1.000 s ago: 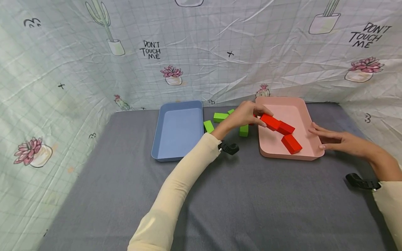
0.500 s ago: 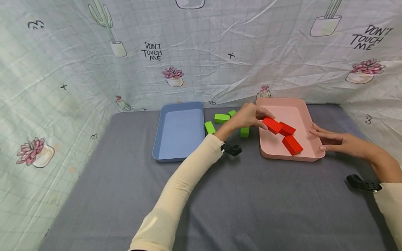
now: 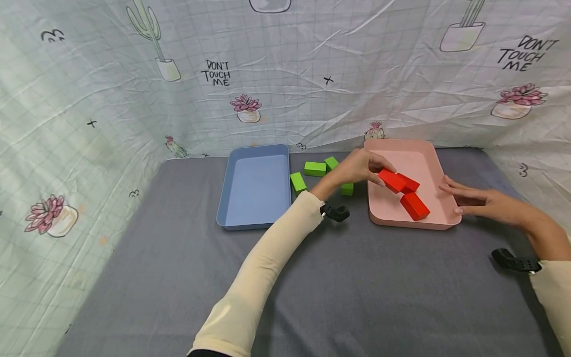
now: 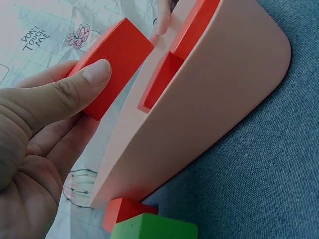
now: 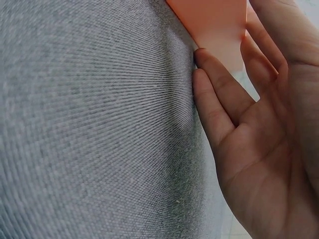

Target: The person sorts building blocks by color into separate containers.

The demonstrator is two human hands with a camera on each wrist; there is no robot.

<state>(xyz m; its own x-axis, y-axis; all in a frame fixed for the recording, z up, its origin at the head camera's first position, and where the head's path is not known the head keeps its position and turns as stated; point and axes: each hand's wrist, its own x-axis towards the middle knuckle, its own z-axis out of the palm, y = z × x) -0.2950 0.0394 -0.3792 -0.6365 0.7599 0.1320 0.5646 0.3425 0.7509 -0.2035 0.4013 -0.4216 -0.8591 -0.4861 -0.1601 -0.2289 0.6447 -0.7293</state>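
My left hand pinches a red rectangular block between thumb and fingers, over the left part of the pink tray. In the left wrist view the thumb lies flat across the face of the held block, which is tilted above the rim. Two more red blocks, a nearer one and one partly covered, are inside the tray. My right hand touches the tray's right side with extended fingers; the right wrist view shows fingertips low along the tray wall.
Several green blocks lie on the grey cloth between the pink tray and a blue tray at left. Outside the pink tray's wall, the left wrist view shows a red block beside a green one. Printed cloth hangs behind.
My left hand has moved slightly right, carrying the red block farther over the pink tray, so it overlaps another red block more. My right hand has stayed at the tray's side.
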